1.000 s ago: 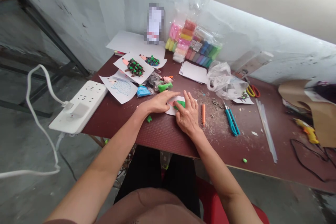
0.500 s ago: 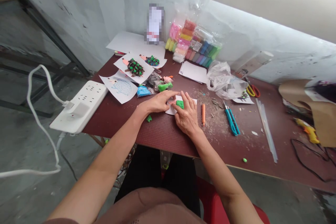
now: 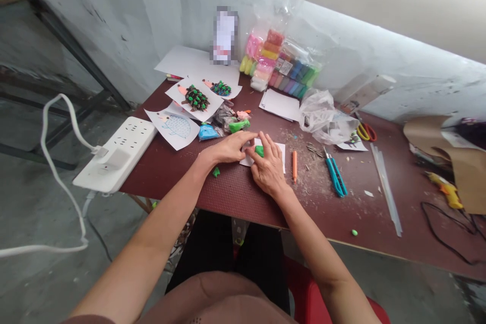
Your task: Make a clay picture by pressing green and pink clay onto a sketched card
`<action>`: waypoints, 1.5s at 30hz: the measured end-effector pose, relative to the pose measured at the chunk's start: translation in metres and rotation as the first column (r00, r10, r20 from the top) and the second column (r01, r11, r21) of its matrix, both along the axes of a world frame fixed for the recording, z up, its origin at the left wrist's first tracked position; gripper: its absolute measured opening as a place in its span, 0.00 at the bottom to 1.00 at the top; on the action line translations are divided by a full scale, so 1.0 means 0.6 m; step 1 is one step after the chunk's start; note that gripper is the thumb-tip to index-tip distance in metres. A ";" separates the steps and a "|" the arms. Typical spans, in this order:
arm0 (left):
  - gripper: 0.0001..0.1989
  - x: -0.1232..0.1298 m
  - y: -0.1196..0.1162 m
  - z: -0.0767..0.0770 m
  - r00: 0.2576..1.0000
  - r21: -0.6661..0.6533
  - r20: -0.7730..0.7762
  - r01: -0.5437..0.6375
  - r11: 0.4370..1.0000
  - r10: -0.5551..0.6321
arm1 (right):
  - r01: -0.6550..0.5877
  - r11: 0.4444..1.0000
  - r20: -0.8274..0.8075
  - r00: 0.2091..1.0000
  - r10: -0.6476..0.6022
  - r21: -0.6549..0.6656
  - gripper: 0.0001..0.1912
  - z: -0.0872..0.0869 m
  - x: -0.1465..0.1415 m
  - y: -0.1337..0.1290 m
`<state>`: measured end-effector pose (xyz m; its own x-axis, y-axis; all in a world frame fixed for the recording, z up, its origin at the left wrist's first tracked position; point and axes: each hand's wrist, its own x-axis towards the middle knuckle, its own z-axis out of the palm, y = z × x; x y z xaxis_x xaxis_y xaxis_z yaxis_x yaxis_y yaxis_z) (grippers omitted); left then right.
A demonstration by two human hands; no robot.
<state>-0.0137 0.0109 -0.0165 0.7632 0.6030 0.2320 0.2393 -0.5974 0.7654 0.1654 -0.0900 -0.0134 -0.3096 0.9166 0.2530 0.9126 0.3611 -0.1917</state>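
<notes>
A lump of green modelling clay (image 3: 259, 151) lies on a small white paper (image 3: 281, 157) at the table's front middle. From the left, my left hand (image 3: 234, 147) curves around the clay, with its thumb and index finger at the clay's edge. My right hand (image 3: 269, 166) covers the other side, fingers stretched over the paper and thumb turned in against the clay. The two index fingertips nearly meet at the far edge. Under the fingers, much of the clay is hidden. A small green clay scrap (image 3: 216, 172) sits left of my hands.
An orange pen (image 3: 294, 166), seeds (image 3: 314, 151) and a teal cutter (image 3: 335, 174) lie to the right. Behind are a blue clay packet (image 3: 208, 131), hedgehog pictures (image 3: 172, 124), bagged coloured clay (image 3: 279, 63) and a plastic bag (image 3: 322, 114). A power strip (image 3: 132, 136) stands at left.
My right thumb and fingers have shifted slightly over the clay, so less green shows. The pinkish patch beside it is now covered. My left hand has hardly moved.
</notes>
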 end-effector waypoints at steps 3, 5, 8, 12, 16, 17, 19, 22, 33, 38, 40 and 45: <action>0.26 0.001 -0.001 0.003 1.000 -0.007 -0.004 -0.003 1.000 0.003 | -0.005 1.000 -0.005 1.000 0.005 -0.001 0.26 -0.002 -0.001 0.001; 0.25 0.001 -0.001 0.005 1.000 -0.010 -0.004 -0.001 1.000 0.001 | -0.010 1.000 -0.003 1.000 0.010 -0.003 0.25 -0.003 -0.002 0.001; 0.27 0.000 0.000 0.005 1.000 -0.015 0.001 0.009 1.000 -0.009 | -0.010 1.000 -0.010 1.000 0.010 0.007 0.25 -0.003 0.000 0.001; 0.34 -0.004 0.004 -0.002 1.000 -0.031 0.005 0.014 0.999 -0.013 | 0.040 0.997 -0.044 0.998 -0.038 0.061 0.24 -0.003 0.013 -0.001; 0.39 -0.006 0.006 -0.007 1.000 -0.041 0.008 0.018 0.999 -0.018 | 0.093 0.990 -0.045 0.995 -0.089 0.104 0.17 -0.002 0.024 -0.003; 0.40 -0.007 0.006 -0.006 1.000 -0.042 0.004 0.019 0.999 -0.019 | 0.088 0.990 -0.043 0.996 -0.084 0.108 0.17 -0.002 0.024 -0.004; 0.39 -0.006 0.006 -0.006 1.000 -0.046 -0.003 0.017 0.999 -0.017 | 0.065 0.992 -0.037 0.997 -0.062 0.104 0.17 -0.001 0.023 -0.004; 0.39 -0.006 0.006 -0.006 1.000 -0.048 -0.004 0.018 0.999 -0.018 | 0.044 0.996 -0.026 0.999 -0.042 0.075 0.19 0.000 0.019 -0.004; 0.34 -0.003 0.003 -0.001 1.000 -0.011 0.010 0.023 1.000 -0.023 | 0.022 1.000 -0.015 1.000 -0.021 0.021 0.24 -0.001 0.006 0.000; 0.30 -0.001 0.002 0.004 1.000 -0.007 -0.006 0.012 1.000 -0.012 | 0.011 1.000 -0.007 1.000 -0.011 0.008 0.24 0.002 0.003 0.000; 0.30 -0.001 0.001 0.006 1.000 -0.011 -0.006 0.013 1.000 -0.013 | 0.009 1.000 -0.008 1.000 -0.009 0.001 0.25 0.003 0.002 0.000; 0.28 -0.001 0.001 0.008 1.000 -0.020 -0.004 0.016 1.000 -0.016 | 0.008 1.000 0.003 1.000 -0.007 -0.011 0.26 0.000 0.000 0.002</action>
<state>-0.0146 0.0116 -0.0117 0.7739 0.5949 0.2172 0.2326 -0.5859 0.7763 0.1652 -0.0887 -0.0132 -0.3033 0.9216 0.2420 0.9158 0.3521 -0.1931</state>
